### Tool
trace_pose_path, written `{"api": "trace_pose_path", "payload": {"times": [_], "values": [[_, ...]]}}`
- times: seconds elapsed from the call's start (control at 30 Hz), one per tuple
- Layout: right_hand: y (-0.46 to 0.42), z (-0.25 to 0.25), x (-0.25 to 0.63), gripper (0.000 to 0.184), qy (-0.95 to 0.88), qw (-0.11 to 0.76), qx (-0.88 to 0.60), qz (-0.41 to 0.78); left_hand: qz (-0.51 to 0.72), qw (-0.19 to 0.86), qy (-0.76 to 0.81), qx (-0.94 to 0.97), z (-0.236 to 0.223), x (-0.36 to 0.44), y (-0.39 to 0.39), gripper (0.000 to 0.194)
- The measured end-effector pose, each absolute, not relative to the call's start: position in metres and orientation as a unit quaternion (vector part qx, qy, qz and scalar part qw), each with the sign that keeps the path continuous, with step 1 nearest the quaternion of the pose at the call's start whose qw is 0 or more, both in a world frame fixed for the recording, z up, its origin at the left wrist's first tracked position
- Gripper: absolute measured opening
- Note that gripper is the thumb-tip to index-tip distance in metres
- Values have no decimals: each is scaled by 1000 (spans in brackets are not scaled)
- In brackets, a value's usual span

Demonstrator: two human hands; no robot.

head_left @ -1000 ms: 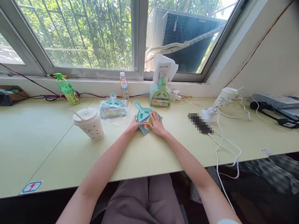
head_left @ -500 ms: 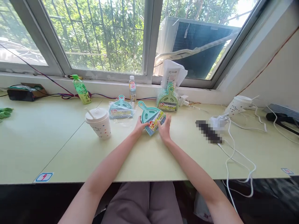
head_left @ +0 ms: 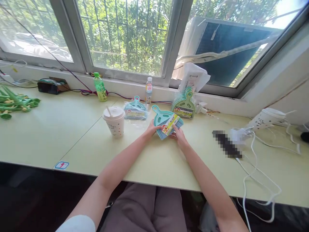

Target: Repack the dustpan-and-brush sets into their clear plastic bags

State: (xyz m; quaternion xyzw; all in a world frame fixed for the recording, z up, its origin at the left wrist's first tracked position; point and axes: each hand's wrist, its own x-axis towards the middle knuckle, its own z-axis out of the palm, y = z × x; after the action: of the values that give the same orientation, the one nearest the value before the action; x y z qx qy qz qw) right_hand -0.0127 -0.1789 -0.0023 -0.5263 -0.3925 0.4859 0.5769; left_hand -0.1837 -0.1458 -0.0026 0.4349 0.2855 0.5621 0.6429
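Observation:
A small teal dustpan set (head_left: 162, 116) with a blue-bristled brush and a yellow printed label is held tilted just over the table. My left hand (head_left: 151, 129) grips its left edge, thumb on the front. My right hand (head_left: 180, 136) holds the lower right side, with fingers partly behind it and the thumb near the label. Behind it to the left lies a similar teal dustpan set (head_left: 135, 112) in clear plastic. A stack of green dustpan sets (head_left: 185, 105) leans at the back by the window sill.
A lidded paper cup (head_left: 114, 124) with a straw stands left of my hands. Bottles (head_left: 149, 91) line the back. White cables (head_left: 253, 167), a blurred dark object (head_left: 227, 144) and another cup (head_left: 267, 120) lie to the right. Green pieces (head_left: 18, 101) are heaped far left.
The view has turned left, so things sit further right and the green heap shows more. Both hands keep hold of the dustpan set; the right fingers have shifted slightly on its side.

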Motion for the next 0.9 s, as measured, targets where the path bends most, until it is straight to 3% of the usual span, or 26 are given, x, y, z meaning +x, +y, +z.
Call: {"api": "trace_pose_path", "payload": {"times": [0.07, 0.13, 0.27, 0.37, 0.43, 0.7, 0.9], "values": [[-169, 11, 20, 47, -418, 611, -545, 394, 540, 645, 311, 443, 0, -188, -146, 70], [-161, 26, 76, 48, -464, 627, -582, 230, 518, 650, 323, 452, 1, -191, -144, 66], [-173, 40, 218, 32, -627, 386, -677, -17, 484, 668, 311, 471, 3, -192, -140, 65], [-200, 28, 297, 35, -623, 246, -742, -23, 452, 675, 308, 496, 4, -189, -139, 69], [-215, 17, 323, 39, -615, 211, -760, -15, 445, 668, 322, 502, 4, -187, -138, 69], [-219, -4, 331, 42, -581, 208, -787, -3, 441, 658, 348, 501, 2, -186, -135, 78], [-212, -9, 333, 27, -571, 258, -779, -20, 439, 657, 346, 506, 4, -184, -136, 82]]}}
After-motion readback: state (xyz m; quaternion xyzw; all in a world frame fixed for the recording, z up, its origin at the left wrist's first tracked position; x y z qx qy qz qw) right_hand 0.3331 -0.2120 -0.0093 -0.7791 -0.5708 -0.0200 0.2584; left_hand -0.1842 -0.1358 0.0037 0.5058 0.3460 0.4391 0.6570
